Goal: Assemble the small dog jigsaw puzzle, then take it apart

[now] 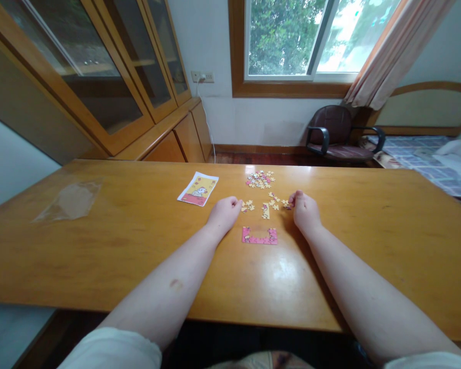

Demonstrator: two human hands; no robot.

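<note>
Mid-frame, your left hand point(226, 211) lies curled closed on the wooden counter point(369, 230); your right hand point(304, 209), fingertips together, touches a small yellow jigsaw piece point(286, 204). Red-and-yellow picture card point(198, 189): print unreadable.

We are in a lived-in room of a home, part bedroom, part study. A bed point(422, 148) with a patterned cover and a wooden headboard point(426, 105) stands at the right beside a curtain point(392, 51). A padded armchair point(338, 136) sits below the window point(315, 38), which looks out on trees point(280, 36). A glass-fronted wooden cabinet point(111, 77) lines the left wall, and jigsaw pieces point(260, 179) lie on our long wooden counter point(100, 246).
</note>
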